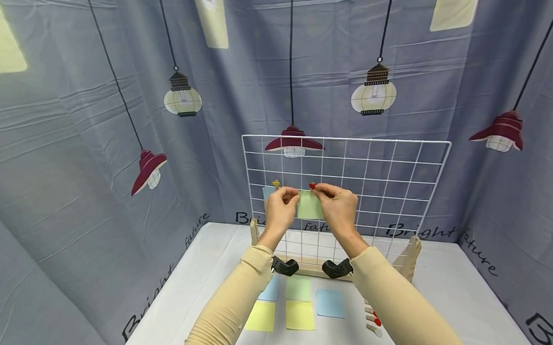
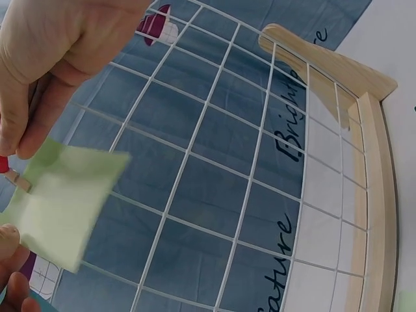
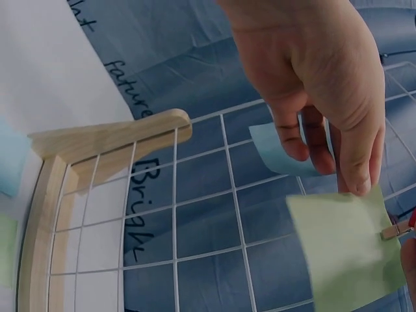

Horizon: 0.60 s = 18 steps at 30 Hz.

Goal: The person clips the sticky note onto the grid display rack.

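Note:
A light green paper note (image 1: 309, 205) is held against a white wire grid (image 1: 371, 160). My left hand (image 1: 280, 209) pinches the note by its left upper corner, as the right wrist view shows. On the note's top edge sits a small wooden clothespin (image 3: 395, 231) with a red heart (image 1: 312, 186). My right hand (image 1: 339, 207) pinches this clothespin with thumb and finger. Left of the green note, a light blue note (image 3: 270, 149) is on the grid beneath a yellow-topped clothespin (image 1: 276, 184), partly hidden by my left hand.
Wooden feet (image 1: 408, 257) hold the grid upright on a white table (image 1: 443, 306). Several notes lie in front: yellow (image 1: 299, 316), blue (image 1: 330, 303) and green (image 1: 298, 287). Small clothespins (image 1: 372, 319) lie in a column near my right forearm. A grey-blue printed curtain (image 1: 243, 87) hangs behind.

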{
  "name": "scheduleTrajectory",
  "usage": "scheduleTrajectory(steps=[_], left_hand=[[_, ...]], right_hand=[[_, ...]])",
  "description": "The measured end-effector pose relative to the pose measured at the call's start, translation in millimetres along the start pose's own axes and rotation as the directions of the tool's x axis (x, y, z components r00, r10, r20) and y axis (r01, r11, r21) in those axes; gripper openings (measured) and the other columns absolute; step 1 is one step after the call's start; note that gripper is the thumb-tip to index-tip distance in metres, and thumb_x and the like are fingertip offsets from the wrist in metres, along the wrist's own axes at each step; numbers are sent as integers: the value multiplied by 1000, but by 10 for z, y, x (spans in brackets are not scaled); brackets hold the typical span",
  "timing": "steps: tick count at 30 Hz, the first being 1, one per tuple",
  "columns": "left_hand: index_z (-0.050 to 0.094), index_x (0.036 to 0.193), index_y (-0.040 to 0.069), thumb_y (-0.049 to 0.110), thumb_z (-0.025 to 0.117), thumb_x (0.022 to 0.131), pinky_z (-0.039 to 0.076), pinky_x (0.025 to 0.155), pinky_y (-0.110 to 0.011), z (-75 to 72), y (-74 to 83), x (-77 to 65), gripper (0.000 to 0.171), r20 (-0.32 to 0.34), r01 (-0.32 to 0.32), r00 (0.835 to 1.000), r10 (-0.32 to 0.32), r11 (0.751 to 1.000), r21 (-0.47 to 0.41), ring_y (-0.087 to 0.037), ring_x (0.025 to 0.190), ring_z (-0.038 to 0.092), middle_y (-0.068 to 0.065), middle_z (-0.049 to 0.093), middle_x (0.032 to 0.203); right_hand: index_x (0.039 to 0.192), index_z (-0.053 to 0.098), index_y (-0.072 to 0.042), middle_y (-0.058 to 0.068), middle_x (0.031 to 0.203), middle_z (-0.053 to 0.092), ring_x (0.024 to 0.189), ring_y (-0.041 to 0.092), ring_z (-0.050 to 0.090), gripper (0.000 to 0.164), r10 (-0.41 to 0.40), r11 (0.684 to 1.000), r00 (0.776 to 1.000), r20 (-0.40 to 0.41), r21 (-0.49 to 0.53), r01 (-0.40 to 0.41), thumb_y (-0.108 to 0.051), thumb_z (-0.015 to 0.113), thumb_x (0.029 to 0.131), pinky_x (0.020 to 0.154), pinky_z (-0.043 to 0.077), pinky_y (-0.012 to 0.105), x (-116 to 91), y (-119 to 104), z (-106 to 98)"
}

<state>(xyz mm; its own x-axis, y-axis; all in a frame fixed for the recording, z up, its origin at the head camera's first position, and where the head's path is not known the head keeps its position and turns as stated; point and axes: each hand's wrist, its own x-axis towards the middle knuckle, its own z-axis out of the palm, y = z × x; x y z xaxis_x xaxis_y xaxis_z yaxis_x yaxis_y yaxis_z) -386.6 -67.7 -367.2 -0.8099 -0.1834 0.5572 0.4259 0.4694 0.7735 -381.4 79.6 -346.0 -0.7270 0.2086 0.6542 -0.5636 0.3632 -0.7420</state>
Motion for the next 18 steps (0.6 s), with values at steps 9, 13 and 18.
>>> scheduleTrajectory(steps=[9, 13, 18], left_hand=[[77, 106, 13, 13, 74, 95, 54, 74, -27, -21, -24, -33, 11, 2, -1, 1000, 1, 1000, -2, -14, 85, 68, -2, 80, 99], [78, 105, 14, 13, 75, 94, 52, 74, -26, -32, -27, -44, 11, -2, -2, 1000, 2, 1000, -2, -14, 83, 67, -1, 80, 99], [77, 106, 14, 13, 75, 94, 53, 76, -28, -56, -30, -70, 12, 3, 10, 1000, -10, 1000, 2, -15, 83, 66, -1, 80, 100]], right_hand=[[94, 83, -4, 16, 93, 80, 83, 27, 78, 8, 14, 1000, 1000, -4, 9, -14, -8, 81, 88, 60, 48, 6, -20, 14, -18], [94, 83, -4, 15, 92, 80, 82, 25, 76, 8, 28, 999, 1000, -1, 23, -28, -8, 81, 87, 60, 49, 7, -31, 23, -40], [96, 83, -3, 14, 92, 80, 78, 12, 74, 10, 41, 999, 999, 15, 21, -41, -9, 82, 87, 60, 51, 8, -42, 43, -64]])
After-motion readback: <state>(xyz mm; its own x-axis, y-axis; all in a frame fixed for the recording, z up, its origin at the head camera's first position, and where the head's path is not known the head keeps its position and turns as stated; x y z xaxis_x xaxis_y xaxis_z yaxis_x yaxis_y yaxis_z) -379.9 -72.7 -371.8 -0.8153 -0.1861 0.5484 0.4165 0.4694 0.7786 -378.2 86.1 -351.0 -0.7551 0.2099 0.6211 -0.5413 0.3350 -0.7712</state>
